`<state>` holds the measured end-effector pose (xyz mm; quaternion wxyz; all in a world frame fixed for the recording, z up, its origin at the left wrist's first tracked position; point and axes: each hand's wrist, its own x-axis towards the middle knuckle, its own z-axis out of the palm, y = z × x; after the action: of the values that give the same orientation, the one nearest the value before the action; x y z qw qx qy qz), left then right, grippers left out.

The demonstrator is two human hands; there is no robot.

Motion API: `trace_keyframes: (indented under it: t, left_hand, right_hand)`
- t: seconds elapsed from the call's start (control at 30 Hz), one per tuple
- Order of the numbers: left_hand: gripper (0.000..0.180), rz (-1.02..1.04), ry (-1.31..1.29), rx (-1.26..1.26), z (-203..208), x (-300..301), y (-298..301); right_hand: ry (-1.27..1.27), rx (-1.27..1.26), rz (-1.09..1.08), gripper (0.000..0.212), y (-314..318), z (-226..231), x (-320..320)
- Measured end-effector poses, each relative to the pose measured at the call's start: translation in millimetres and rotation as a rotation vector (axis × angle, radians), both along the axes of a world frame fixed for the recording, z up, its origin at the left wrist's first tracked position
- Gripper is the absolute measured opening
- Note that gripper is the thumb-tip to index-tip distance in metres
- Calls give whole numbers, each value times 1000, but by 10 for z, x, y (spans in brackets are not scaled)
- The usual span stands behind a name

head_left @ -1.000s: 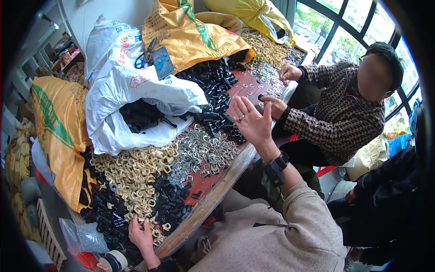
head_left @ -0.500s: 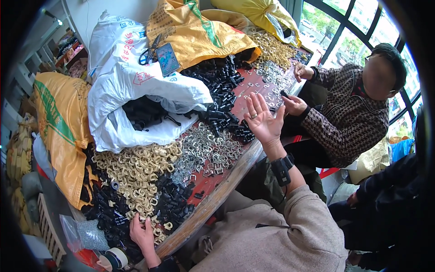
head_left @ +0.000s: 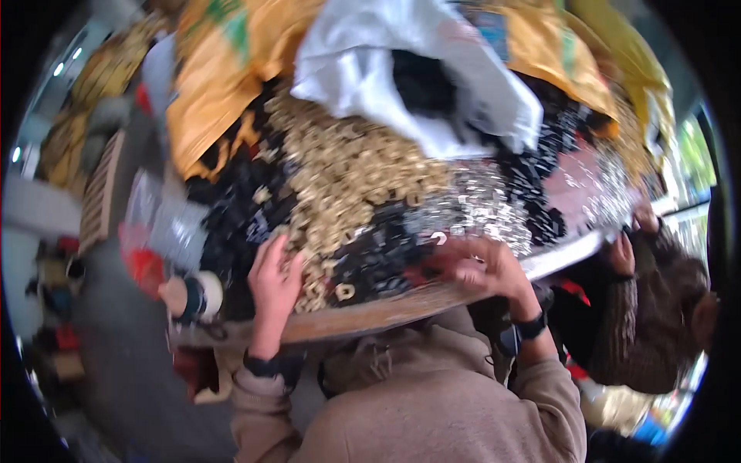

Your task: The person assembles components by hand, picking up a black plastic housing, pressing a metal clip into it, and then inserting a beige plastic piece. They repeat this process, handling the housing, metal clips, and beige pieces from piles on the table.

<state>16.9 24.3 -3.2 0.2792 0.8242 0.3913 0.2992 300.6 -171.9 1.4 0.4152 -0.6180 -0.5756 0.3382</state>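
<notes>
My left hand (head_left: 275, 282) rests at the table's near edge with thumb and fingers apart. Its fingertips touch the border between the gold-coloured metal buckles (head_left: 347, 174) and the black plastic parts (head_left: 239, 204). My right hand (head_left: 494, 270), blurred, hovers palm-down over the near edge with curved, spread fingers, and I make out nothing in it. Just beyond it lies a pile of silver metal rings (head_left: 482, 204). Between my hands is another heap of black parts (head_left: 378, 251). A single pale ring (head_left: 438, 238) lies near my right fingertips.
A white sack (head_left: 347, 65) with black contents stands open behind the buckles, between orange sacks (head_left: 212, 100). Left of my left hand are a roll of tape (head_left: 208, 297) and a clear bag (head_left: 174, 224). At the right, another person's hand (head_left: 622, 253) is at the wooden table edge (head_left: 386, 312).
My view has swung, so the table now lies straight ahead. My right hand has come down from a raised, open palm to the near edge. My left hand stays by the buckles.
</notes>
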Motion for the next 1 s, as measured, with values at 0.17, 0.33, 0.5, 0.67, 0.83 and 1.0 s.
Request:
trace_keyframes:
  t: [0.17,0.33,0.5,0.67,0.83,1.0]
  left_hand:
    - [34,40,125,315,73,89,193]
    - [31,62,402,250,-27,197,452]
    - [25,30,411,345,-10,78,621]
    - [36,83,-488,-662,191,31,366]
    - [39,-279,-747,-1485,94,-64,-282]
    - [42,-413,-725,-1647,-77,70,-564]
  right_hand:
    - [-547,216,190,35,162,-115,-397]
    - [-534,203,177,34,174,-261,-487]
    - [-547,248,26,24,80,-355,-366]
    - [-647,163,-159,21,-51,-437,-149]
    - [-708,164,-168,15,140,-344,-190]
    - [-762,224,-65,10,428,-464,-270]
